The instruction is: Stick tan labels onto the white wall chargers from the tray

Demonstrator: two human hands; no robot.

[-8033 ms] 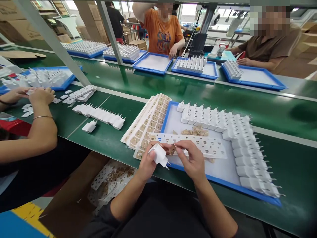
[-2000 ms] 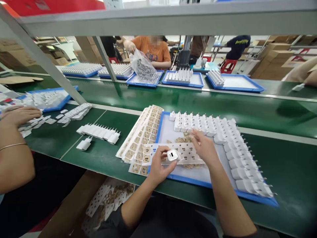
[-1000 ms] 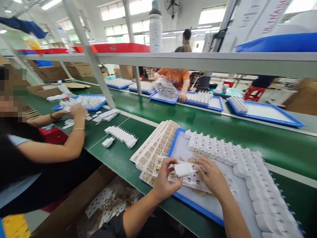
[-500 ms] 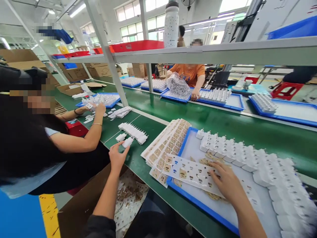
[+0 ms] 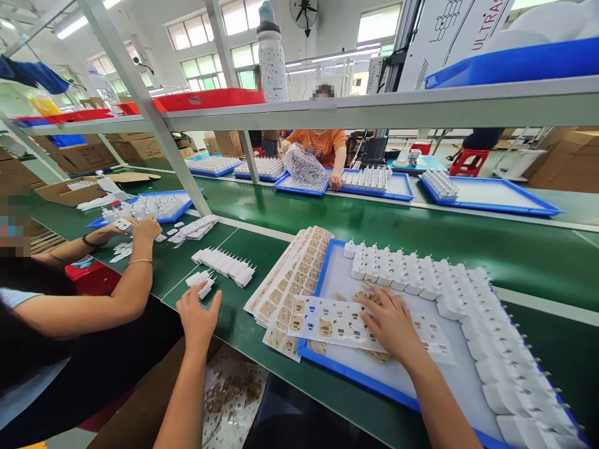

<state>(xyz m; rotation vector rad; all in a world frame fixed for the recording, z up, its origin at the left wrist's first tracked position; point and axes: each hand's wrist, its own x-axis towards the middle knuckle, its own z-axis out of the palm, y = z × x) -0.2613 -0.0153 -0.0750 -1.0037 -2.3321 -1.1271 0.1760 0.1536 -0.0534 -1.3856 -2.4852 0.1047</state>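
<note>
My left hand [image 5: 197, 315] is at the left with thumb and fingers spread apart. Its fingertips are close to a pair of white plug adapters [image 5: 202, 282] on the green bench; whether they touch is hard to tell. Just behind stands a row of several similar adapters [image 5: 224, 264], pins pointing up and away. My right hand [image 5: 390, 321] rests with fingers outstretched on a partly used sticker sheet [image 5: 341, 321]. That sheet lies across the left rim of a blue-edged tray [image 5: 322, 265], over loose brown backing scraps. White adapters [image 5: 416, 271] line the tray's far and right sides.
Fanned sticker sheets [image 5: 285, 274] lie left of the tray. A co-worker's hands [image 5: 140, 227] work at the left beside another tray [image 5: 187, 198]. A metal shelf [image 5: 374, 107] spans above. Below the bench edge is a box of discarded sheets [image 5: 234, 390].
My left hand's finger and thumb have come off the plug adapter, which now sits beside another one. The view has swung right. My right hand stays on the sticker sheet.
</note>
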